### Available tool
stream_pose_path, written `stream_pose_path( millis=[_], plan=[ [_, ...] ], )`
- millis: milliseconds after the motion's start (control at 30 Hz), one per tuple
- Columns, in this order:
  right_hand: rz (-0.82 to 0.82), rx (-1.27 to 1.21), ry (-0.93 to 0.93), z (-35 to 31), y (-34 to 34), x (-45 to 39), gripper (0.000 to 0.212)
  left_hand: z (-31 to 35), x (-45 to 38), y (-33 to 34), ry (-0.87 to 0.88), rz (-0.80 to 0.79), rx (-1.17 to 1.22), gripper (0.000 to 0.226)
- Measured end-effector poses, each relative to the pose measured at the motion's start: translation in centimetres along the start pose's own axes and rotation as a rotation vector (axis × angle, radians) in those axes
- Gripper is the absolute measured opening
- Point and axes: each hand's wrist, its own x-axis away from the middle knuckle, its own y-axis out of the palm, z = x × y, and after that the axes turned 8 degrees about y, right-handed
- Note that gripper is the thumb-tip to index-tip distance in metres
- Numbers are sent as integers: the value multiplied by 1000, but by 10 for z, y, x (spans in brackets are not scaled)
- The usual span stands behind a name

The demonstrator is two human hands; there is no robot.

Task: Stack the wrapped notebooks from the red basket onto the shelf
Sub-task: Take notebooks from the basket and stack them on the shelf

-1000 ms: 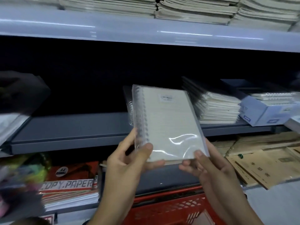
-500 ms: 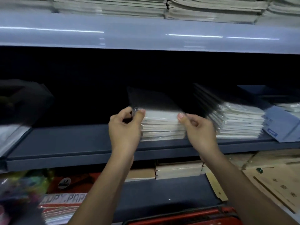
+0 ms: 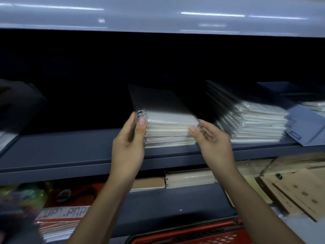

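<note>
A stack of plastic-wrapped spiral notebooks (image 3: 168,131) sits on the dark grey middle shelf (image 3: 70,152). The top wrapped notebook (image 3: 168,117) lies flat on that stack. My left hand (image 3: 129,145) holds the stack's near left corner, with the thumb on the spiral binding. My right hand (image 3: 212,143) holds the near right corner, with the thumb on the top cover. The red basket (image 3: 202,235) shows only its rim at the bottom edge.
A second stack of wrapped notebooks (image 3: 251,124) stands to the right, with a blue-white box (image 3: 302,125) beyond it. Brown envelopes (image 3: 295,187) and paper stacks (image 3: 190,178) fill the lower shelf. Copy-paper packs (image 3: 59,219) lie at lower left. The upper shelf lip (image 3: 158,16) overhangs.
One second ago both hands held the wrapped notebook tilted up in front of the shelf. It now lies flat on the stack, and both hands stay at its near corners.
</note>
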Motion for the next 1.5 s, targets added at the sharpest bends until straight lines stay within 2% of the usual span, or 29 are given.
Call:
stream_pose_path(
  millis=[100,300,467,533,633,733,800,867,967,1067,1133,1200,1267,1367,1500],
  plan=[
    [38,-19,-5,3,-3,2,51,-1,-1,6,13,4,4,45],
    [64,106,-37,-1,-23,-1,56,-1,3,23,30,-54,8,56],
    [68,99,-34,-8,-42,28,56,10,18,16,19,-37,59,63],
    [85,100,-43,-6,-60,50,48,13,34,9,70,21,42,56],
    [169,175,-64,18,-95,83,25,6,61,-6,190,129,73,35],
    [194,324,-19,69,-133,116,17,-21,103,-10,156,142,102,17],
    [125,528,86,114,-155,136,19,-43,137,-4,45,20,57,10],
    [38,757,227,161,-170,150,21,-68,169,4,-95,-177,-17,13],
    [-180,973,441,218,-173,165,29,-96,204,14,-339,-427,-84,14],
    [-294,1061,641,258,-173,181,14,-112,223,19,-518,-546,-108,11],
    [-333,1083,753,278,-174,189,44,-118,227,21,-573,-583,-120,11],
    [-368,1066,811,289,-174,195,59,-122,228,22,-611,-593,-134,11],
    [-378,1080,823,298,-174,198,54,-123,229,23,-633,-607,-157,10],
    [-328,1101,826,302,-176,198,30,-125,230,23,-646,-644,-189,12],
    [-378,1049,808,281,-181,186,27,-127,227,21,-570,-724,-221,14]
  ],
)
